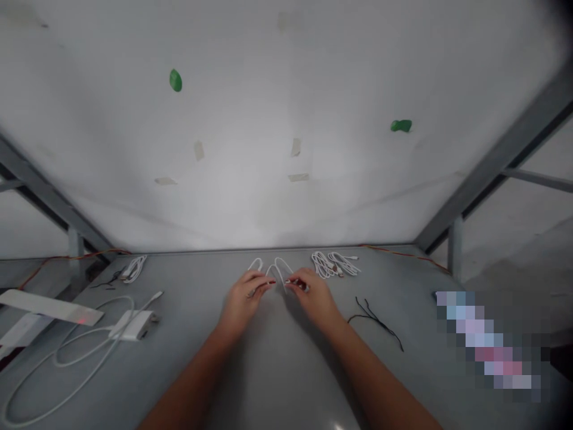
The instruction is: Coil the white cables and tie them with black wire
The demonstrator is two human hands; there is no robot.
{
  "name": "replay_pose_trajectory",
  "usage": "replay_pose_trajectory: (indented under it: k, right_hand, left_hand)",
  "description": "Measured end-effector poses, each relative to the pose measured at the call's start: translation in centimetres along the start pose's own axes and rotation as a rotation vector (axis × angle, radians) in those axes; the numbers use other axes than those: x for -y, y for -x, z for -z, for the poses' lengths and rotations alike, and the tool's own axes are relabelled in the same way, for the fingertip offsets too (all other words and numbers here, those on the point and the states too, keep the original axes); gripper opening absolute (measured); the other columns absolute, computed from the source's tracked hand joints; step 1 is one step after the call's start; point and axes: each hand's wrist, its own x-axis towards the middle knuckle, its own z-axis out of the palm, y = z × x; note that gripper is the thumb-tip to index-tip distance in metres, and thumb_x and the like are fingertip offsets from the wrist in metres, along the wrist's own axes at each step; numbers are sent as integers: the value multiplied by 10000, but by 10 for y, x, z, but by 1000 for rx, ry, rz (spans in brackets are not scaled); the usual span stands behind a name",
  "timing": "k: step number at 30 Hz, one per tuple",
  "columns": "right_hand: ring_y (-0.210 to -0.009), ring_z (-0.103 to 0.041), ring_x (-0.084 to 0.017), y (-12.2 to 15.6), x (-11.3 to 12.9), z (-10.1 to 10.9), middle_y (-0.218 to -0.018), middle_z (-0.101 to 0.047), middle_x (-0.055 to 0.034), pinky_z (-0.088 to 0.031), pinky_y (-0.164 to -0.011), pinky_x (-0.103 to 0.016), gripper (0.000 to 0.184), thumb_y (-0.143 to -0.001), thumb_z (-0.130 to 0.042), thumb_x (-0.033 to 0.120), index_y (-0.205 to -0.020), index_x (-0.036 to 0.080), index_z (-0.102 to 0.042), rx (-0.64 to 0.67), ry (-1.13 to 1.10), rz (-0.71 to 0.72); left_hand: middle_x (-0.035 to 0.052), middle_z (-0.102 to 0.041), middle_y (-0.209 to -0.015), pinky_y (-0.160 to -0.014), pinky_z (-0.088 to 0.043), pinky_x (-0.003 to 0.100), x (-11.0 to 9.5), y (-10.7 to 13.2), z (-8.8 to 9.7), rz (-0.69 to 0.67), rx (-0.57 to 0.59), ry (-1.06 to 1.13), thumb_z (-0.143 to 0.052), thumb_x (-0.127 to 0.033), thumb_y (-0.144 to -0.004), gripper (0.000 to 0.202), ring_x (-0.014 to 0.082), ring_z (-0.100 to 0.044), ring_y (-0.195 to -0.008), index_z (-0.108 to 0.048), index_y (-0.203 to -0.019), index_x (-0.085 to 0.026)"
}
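Note:
Both of my hands are at the middle of the grey table, fingertips facing each other a small gap apart. A white cable (277, 263) loops up between and behind them. My left hand (242, 298) pinches one part of this cable, with a bit of metal showing by the fingers. Its other part is pinched in my right hand (313, 295). Just beyond the right hand lie two coiled white cables, one coil (323, 264) beside another coil (344, 264). Black twist ties (376, 321) rest to the right of my right forearm.
On the left are a white charger (133, 325) with a long looped cord, a white power strip (49, 306) with a red light, and another coiled white cable (135, 269). A blurred-out object (487, 340) lies at right. A white wall (290, 209) rises behind the table (277, 382).

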Motion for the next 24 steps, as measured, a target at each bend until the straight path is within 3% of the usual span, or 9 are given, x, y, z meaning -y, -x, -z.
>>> replay_pose_trajectory:
  k: [3, 14, 17, 20, 21, 24]
  right_hand:
    - [-767, -656, -201, 3, 2, -6, -816, -719, -36, -512, -748, -332, 73, -856, -670, 255, -846, 226, -736, 62, -73, -25]
    - [-781, -663, -233, 2, 14, -7, -817, -736, -37, -534, -798, -392, 28, -799, -724, 286, -803, 262, -738, 15, -258, -150]
    - [-662, -645, -199, -2, 12, 0, -727, -706, -24, -530, -645, -327, 123, -760, -757, 330, -814, 236, -700, -63, -335, -258]
    - [-522, -615, -175, -9, 3, 16, -642, -669, -6, -450, -434, -263, 216, -699, -779, 360, -778, 226, -629, -176, -454, -419]
    - [-500, -617, -177, -11, -1, 23, -631, -672, -8, -431, -394, -254, 224, -675, -779, 348, -750, 227, -607, -197, -477, -473]
    - [-453, -627, -185, -14, -12, 39, -579, -676, -11, -430, -343, -244, 214, -627, -754, 278, -671, 232, -550, -194, -498, -652]
  left_hand:
    - [43, -747, -977, -862, -552, 314, 0, 2, -5, -12, 31, 45, -615, -289, -975, 179, 189, -700, -926, -792, -990, -266]
    - [61, -726, -972, -843, -559, 318, -4, 0, -7, 106, 1, 143, -627, -374, -938, 190, 200, -684, -915, -761, -956, -239]
    - [61, -714, -996, -815, -545, 314, 4, -1, 1, 202, -183, 109, -571, -436, -965, 287, 200, -674, -880, -733, -1082, -231]
    - [46, -686, -893, -763, -524, 329, 21, -6, 28, 384, -444, -8, -465, -463, -1005, 395, 224, -655, -815, -681, -1227, -217]
    - [49, -675, -860, -764, -517, 341, 28, -8, 39, 438, -509, -70, -441, -435, -1009, 386, 239, -653, -813, -688, -1198, -205]
    - [86, -658, -802, -822, -497, 391, 49, -11, 66, 552, -547, -258, -481, -271, -948, 236, 292, -659, -863, -700, -919, -187]
